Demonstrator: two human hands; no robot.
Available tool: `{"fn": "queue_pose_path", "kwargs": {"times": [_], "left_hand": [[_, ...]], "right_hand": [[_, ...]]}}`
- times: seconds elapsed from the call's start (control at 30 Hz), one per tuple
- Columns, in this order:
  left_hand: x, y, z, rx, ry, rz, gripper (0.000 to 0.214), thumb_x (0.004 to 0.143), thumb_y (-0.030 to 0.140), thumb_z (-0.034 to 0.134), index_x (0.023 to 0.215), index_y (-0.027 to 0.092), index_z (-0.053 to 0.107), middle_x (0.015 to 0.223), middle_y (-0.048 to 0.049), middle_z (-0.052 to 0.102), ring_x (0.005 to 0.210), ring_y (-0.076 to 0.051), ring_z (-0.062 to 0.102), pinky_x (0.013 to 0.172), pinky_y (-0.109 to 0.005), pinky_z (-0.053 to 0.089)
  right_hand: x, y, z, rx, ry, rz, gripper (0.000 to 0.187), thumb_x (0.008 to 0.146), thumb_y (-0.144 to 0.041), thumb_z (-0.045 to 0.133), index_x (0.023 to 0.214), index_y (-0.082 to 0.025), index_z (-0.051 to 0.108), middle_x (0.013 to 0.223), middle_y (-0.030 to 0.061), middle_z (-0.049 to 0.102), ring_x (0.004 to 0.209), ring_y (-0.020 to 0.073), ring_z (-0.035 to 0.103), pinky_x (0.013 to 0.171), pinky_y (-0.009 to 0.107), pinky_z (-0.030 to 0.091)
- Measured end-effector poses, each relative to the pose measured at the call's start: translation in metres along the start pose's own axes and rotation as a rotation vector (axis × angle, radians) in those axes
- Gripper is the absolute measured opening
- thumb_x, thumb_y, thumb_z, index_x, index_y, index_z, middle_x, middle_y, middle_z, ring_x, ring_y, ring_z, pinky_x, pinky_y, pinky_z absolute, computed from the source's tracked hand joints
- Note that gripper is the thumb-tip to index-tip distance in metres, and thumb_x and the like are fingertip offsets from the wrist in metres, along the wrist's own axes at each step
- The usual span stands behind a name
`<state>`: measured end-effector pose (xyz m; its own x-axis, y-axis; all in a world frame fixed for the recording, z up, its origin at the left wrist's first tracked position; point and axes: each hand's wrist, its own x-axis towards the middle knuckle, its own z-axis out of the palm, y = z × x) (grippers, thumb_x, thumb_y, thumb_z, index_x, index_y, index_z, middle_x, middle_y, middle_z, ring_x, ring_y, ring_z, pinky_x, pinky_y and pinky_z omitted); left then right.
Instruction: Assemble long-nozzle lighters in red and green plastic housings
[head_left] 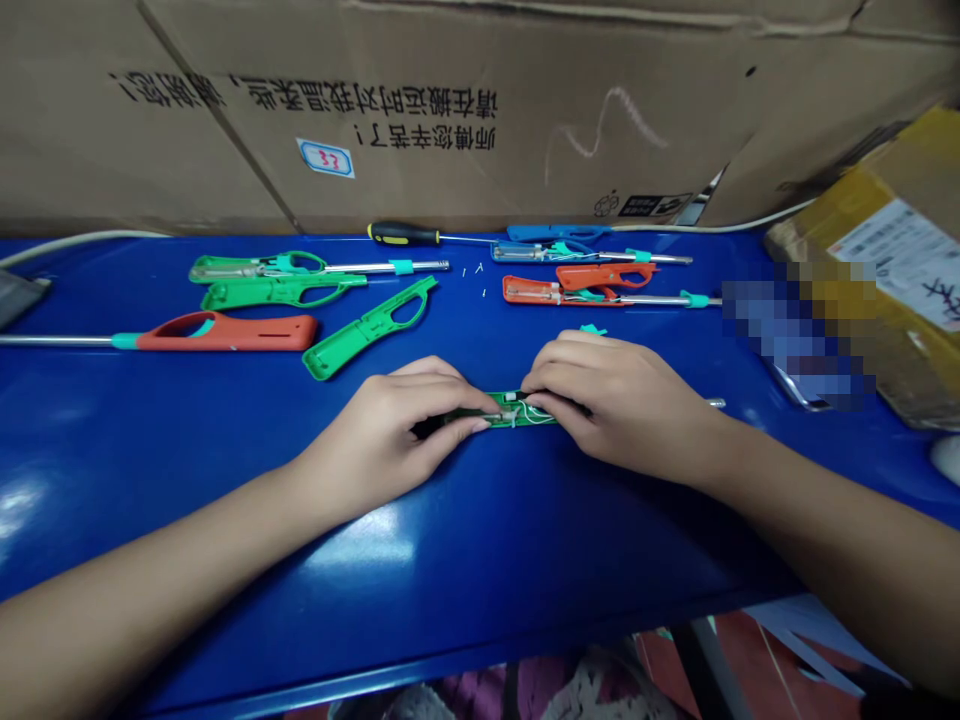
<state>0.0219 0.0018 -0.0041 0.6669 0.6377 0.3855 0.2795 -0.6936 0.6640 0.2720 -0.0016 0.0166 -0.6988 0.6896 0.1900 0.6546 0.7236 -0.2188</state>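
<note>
A green long-stem lighter (pixel 516 410) lies opened near the middle of the blue table, its thin white wires and inner parts exposed. My left hand (pixel 409 415) is closed around its left end, thumb and forefinger pinching at the casing. From the other side, my right hand (pixel 622 400) is closed over the right part, its fingertips pressed by a small black and white piece among the wires. That hand hides most of the handle. Beyond it the tip of a metal stem (pixel 717 403) shows. A bit of teal material (pixel 592 330) peeks out behind my right knuckles.
Opened green (pixel 247 268), blue (pixel 540 252) and orange (pixel 532 291) lighters lie behind, beside a loose green casing half (pixel 367 328). At left is a closed orange lighter (pixel 232 332). A screwdriver (pixel 405 234), cardboard wall (pixel 450 190) and taped box (pixel 892 270) border the table.
</note>
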Motion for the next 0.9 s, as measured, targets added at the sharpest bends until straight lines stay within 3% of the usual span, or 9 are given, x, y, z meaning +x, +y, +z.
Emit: {"fn": "queue_pose_path", "kwargs": {"times": [0.47,0.73,0.9], "left_hand": [[0.002,0.002,0.000,0.020,0.000,-0.012,0.018,0.094,0.015,0.067,0.110,0.019,0.075,0.099,-0.0035,0.077,0.092,-0.015,0.067,0.086,-0.027,0.056],[0.001,0.000,-0.002,0.025,-0.001,0.000,0.019,0.095,0.016,0.066,0.112,0.020,0.074,0.099,-0.0043,0.077,0.092,-0.016,0.066,0.085,-0.029,0.057],[0.000,-0.001,-0.003,0.026,-0.002,-0.001,0.019,0.094,0.016,0.068,0.112,0.018,0.074,0.099,-0.0046,0.077,0.091,-0.015,0.066,0.084,-0.027,0.056]], "right_hand": [[-0.001,-0.005,0.000,-0.236,-0.007,-0.109,0.021,0.096,-0.012,0.053,0.089,-0.017,0.072,0.091,0.0075,0.071,0.081,0.0223,0.059,0.067,0.035,0.040],[-0.001,0.004,-0.006,0.113,0.058,0.067,0.015,0.098,-0.028,0.061,0.103,-0.018,0.072,0.102,0.0076,0.073,0.097,0.0215,0.065,0.084,0.034,0.049],[-0.001,0.013,-0.016,0.190,0.092,0.044,0.006,0.092,-0.023,0.068,0.092,-0.019,0.072,0.096,0.0065,0.070,0.095,0.0212,0.065,0.085,0.034,0.050]]}}
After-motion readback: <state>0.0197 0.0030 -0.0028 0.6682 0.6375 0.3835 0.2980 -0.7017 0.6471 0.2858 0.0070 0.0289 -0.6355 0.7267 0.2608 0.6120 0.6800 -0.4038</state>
